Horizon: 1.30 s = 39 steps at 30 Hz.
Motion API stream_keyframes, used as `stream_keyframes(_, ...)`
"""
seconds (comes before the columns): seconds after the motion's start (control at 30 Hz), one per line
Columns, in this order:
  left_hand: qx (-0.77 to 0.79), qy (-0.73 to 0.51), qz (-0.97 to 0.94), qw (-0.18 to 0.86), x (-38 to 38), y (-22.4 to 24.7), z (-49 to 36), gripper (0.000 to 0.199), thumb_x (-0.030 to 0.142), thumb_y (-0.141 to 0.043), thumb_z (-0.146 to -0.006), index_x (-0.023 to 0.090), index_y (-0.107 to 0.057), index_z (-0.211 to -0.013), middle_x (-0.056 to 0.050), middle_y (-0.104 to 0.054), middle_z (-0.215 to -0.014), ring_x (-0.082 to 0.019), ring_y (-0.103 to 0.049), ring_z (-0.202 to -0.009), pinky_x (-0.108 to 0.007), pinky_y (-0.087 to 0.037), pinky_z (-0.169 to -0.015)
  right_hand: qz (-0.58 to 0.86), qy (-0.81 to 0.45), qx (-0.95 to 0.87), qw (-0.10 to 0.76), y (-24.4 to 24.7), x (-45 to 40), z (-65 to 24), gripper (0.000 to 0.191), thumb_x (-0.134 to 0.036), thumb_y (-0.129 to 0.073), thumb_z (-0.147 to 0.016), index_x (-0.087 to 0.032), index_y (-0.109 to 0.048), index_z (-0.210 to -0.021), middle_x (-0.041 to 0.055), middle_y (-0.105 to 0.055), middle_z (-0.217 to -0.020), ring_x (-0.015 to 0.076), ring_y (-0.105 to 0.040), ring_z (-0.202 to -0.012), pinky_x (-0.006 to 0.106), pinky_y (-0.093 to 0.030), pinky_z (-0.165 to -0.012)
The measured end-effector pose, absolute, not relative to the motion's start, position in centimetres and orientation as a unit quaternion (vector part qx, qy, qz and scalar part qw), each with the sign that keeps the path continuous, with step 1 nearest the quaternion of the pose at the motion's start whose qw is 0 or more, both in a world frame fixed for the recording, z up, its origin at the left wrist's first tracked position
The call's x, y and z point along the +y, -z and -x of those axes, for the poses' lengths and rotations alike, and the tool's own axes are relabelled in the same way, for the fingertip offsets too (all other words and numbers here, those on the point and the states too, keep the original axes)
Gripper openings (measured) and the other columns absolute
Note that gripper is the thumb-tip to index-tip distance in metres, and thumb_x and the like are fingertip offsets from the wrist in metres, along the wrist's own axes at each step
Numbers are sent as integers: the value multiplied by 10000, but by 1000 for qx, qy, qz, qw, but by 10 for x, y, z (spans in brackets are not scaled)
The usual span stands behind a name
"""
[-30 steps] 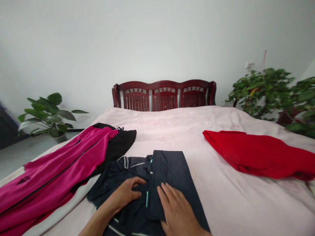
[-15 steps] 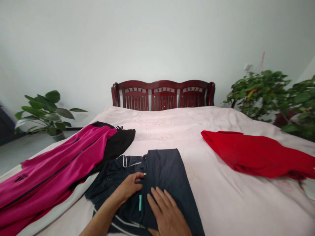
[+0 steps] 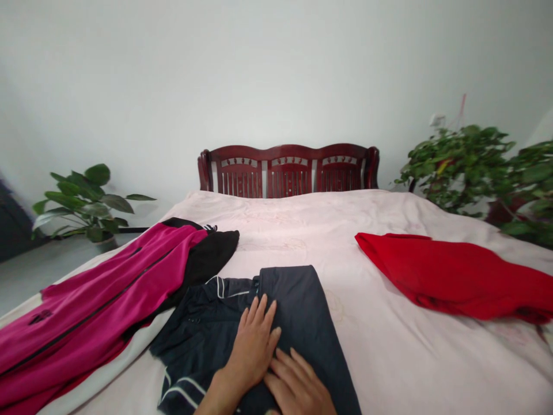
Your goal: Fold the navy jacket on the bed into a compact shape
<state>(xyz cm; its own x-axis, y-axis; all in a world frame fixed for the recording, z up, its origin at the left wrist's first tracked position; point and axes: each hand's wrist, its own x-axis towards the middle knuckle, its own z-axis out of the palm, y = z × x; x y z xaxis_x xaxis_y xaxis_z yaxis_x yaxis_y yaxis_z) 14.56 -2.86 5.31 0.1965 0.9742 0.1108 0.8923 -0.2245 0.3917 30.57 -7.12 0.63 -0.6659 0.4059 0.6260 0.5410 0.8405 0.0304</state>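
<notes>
Dark navy trousers with white piping [image 3: 311, 311] lie partly folded over on the bed in front of me. My left hand [image 3: 254, 340] rests flat on them along the fold, fingers stretched forward. Just to its right and nearer to me, my right hand [image 3: 298, 383] also lies palm down on the navy cloth with its fingers extended. Neither hand grips anything. The two hands nearly touch, and they cover part of the fold's edge.
A magenta and black jacket [image 3: 125, 282] is spread at the left. Folded red clothing [image 3: 453, 274] lies at the right on the pale pink bedsheet [image 3: 328, 222]. Beyond stands a dark red wooden headboard [image 3: 289, 173], with potted plants [image 3: 93, 199] on both sides.
My left hand has moved right and off the waistband, from bent fingers to lying flat on the folded cloth. My right hand has shifted slightly. The view has tilted a little.
</notes>
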Motion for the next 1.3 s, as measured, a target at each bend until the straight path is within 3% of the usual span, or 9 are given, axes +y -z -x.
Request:
stream_keyframes(0.1, 624, -134, -764, 91, -30, -47, -145, 583, 320, -409, -938, 228, -337, -1509, -90, -230, -1619, -304, -193, -1491, -546, -243, -1181, 261, 101, -900, 334, -12, -71, -311, 300, -366, -591, -899, -247, -656, -1166, -6, -729, -1156, 167, -656, -1098, 289, -470, -1030)
stream_keyframes(0.2, 630, -121, -762, 89, -31, -52, -145, 589, 320, -422, -933, 224, -338, -1508, -92, -226, -1620, -300, -196, -1491, -532, -251, -1182, 274, 89, -895, 339, -12, -72, -310, 232, -298, -600, -874, -254, -670, -1092, -12, -740, -1120, 160, -661, -1085, 284, -472, -1030)
stream_keyframes(0.73, 623, -143, -765, 74, -28, -45, -144, 572, 325, -425, -935, 249, -359, -1498, -83, -258, -1617, -299, -227, -1485, -526, -283, -1168, 280, 53, -896, 340, -16, -72, -309, 250, -214, -595, -844, -260, -661, -1081, -9, -738, -1119, 152, -658, -1087, 286, -471, -1036)
stream_keyframes(1.0, 624, -146, -764, 76, -28, -45, -144, 568, 323, -428, -932, 255, -370, -1493, -78, -270, -1613, -296, -239, -1482, -520, -283, -1171, 259, 52, -896, 356, -21, -69, -312, 160, -214, -588, -864, -262, -675, -989, -28, -758, -1040, 154, -689, -1024, 283, -515, -986)
stream_keyframes(1.17, 629, -143, -761, 74, -28, -44, -144, 575, 304, -441, -923, 263, -370, -1493, -71, -271, -1613, -292, -238, -1482, -519, -287, -1171, 274, -70, -887, 364, -29, -73, -313, 191, -203, -551, -883, -275, -691, -992, -25, -768, -978, 160, -708, -978, 300, -520, -973)
stream_keyframes(1.3, 628, -149, -760, 73, -29, -43, -144, 567, 314, -439, -928, 270, -376, -1490, -63, -280, -1610, -291, -243, -1481, -514, -292, -1171, 408, -260, -777, 403, -50, -70, -327, 290, -350, -437, -967, -265, -709, -1019, 31, -763, -947, 178, -717, -877, 277, -567, -817)
